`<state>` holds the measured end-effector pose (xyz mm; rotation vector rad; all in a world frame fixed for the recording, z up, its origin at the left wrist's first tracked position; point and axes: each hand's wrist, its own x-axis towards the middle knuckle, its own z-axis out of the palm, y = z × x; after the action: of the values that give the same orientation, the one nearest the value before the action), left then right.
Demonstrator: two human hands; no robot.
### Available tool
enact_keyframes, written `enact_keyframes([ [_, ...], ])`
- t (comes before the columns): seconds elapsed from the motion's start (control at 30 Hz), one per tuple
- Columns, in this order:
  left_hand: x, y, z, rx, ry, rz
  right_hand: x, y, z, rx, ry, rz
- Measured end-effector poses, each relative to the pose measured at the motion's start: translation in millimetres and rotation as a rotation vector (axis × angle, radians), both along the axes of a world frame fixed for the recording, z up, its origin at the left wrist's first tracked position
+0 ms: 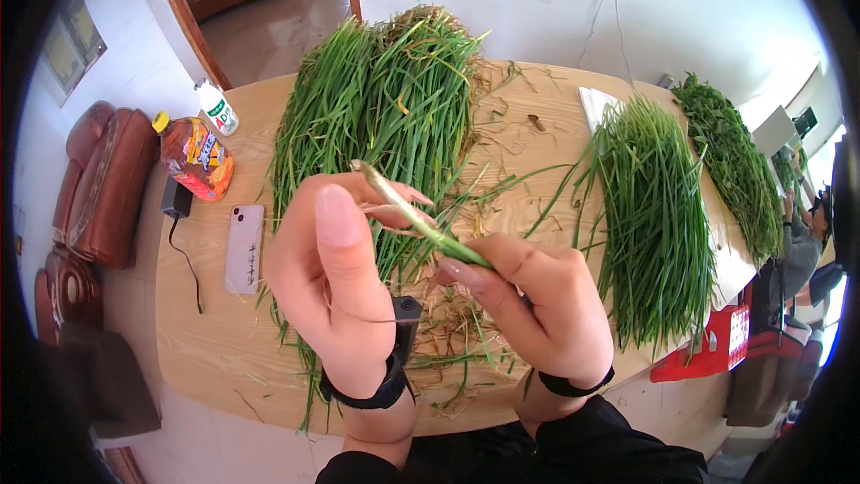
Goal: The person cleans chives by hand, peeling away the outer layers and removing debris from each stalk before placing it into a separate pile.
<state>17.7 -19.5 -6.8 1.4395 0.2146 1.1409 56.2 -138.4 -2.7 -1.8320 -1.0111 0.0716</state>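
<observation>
My right hand (537, 305) grips the green end of a single chive stalk (421, 222) above the wooden table (215, 341). My left hand (336, 269) pinches the stalk's pale root end with its fingertips, thumb raised toward the camera. Both wrists wear black bands. Behind the hands lies a big untidy heap of chives (385, 99). To the right a neat, aligned pile of chives (654, 206) rests on the table. Dry trimmings (457, 332) lie scattered under my hands.
A white phone (244, 248), an orange drink bottle (195, 157) and a small white bottle (216, 108) stand at the table's left. Another heap of greens (735, 161) lies far right, near a second person (802, 246). Brown sofa (103, 184) at left; red basket (712, 345) below the table's right edge.
</observation>
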Motion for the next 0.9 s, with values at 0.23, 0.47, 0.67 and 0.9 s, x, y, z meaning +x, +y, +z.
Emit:
enact_keyframes([
  [0.23, -8, 8, 2, -0.127, -0.068, -0.213, 0, -5, 7, -0.02, 0.026, -0.037],
  [0.47, -22, 35, -8, -0.23, -0.144, -0.386, -1, -6, 7, 0.032, 0.061, -0.088],
  [0.67, -25, 26, -1, 0.053, 0.055, -0.314, -1, -7, 9, -0.006, 0.01, -0.063],
  [0.9, -22, 28, -6, 0.265, -0.063, -0.024, -2, -7, 10, 0.033, 0.022, -0.006],
])
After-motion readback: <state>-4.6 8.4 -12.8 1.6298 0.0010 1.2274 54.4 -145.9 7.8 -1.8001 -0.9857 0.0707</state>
